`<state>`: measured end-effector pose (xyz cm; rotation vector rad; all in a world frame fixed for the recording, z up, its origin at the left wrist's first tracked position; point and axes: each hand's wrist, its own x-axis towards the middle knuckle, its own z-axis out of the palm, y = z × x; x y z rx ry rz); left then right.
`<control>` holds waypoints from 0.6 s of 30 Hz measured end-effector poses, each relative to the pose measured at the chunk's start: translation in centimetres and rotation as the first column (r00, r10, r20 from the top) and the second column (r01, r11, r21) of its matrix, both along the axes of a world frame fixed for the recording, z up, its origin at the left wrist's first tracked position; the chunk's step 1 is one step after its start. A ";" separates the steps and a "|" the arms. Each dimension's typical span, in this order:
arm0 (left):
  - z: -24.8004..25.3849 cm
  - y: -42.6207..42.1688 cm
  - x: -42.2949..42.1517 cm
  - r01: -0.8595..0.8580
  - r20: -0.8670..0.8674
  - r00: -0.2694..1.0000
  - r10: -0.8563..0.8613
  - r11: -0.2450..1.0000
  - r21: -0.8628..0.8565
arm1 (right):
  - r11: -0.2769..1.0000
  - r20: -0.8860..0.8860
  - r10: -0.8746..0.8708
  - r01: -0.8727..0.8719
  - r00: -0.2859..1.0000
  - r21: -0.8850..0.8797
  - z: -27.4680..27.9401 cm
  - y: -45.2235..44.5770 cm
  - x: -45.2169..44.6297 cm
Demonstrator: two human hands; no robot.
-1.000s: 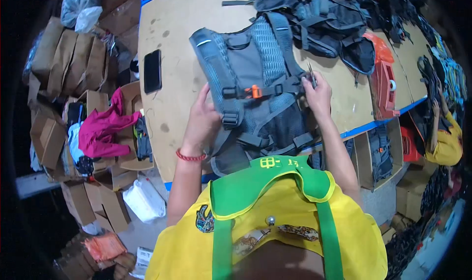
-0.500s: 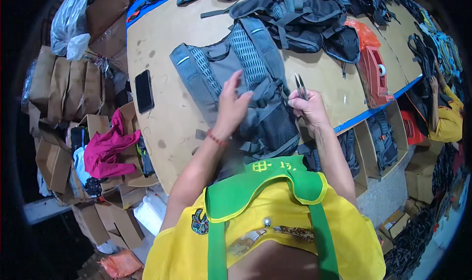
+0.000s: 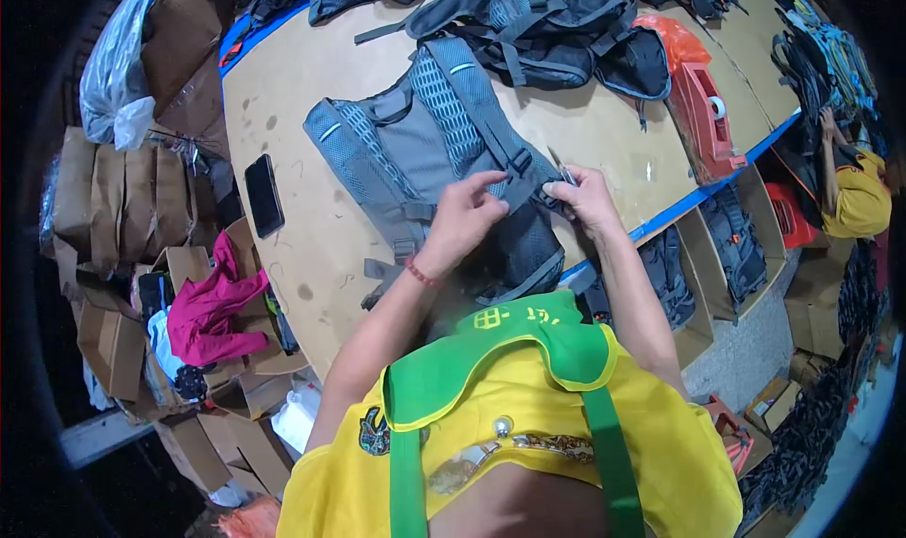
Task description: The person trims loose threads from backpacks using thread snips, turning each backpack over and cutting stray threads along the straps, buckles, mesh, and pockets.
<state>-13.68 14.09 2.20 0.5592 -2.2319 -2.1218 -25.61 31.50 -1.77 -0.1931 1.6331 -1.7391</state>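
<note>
While hands (image 3: 467,215) work at backpack (image 3: 413,142), phone (image 3: 264,195) lies left, piled packs (image 3: 557,28) beyond.

Tan worktable (image 3: 283,85) with blue edging (image 3: 675,211), speckled grey floor (image 3: 741,354), cardboard boxes (image 3: 113,349) leftward.

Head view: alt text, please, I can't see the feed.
A person's left hand is at the straps of a gray backpack on a table; the right hand, at the backpack's edge, holds a thin metal tool. To the left lies a phone; more packs lie farther off, a red tape dispenser at the right.
</note>
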 end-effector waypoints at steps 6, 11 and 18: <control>2.0 -0.3 0.6 -0.202 0.126 0.977 0.170 0.925 0.321 | 0.987 0.070 0.026 -0.015 0.997 -0.157 3.7 -0.3 3.4; 1.1 0.1 0.1 -0.231 0.093 0.972 0.215 0.822 0.521 | 0.982 0.099 0.057 -0.038 0.993 -0.185 3.4 -0.9 5.3; 1.1 -0.9 0.8 -0.148 0.068 0.988 0.140 0.723 0.675 | 0.963 0.151 0.101 -0.058 0.983 -0.265 3.9 -0.4 5.3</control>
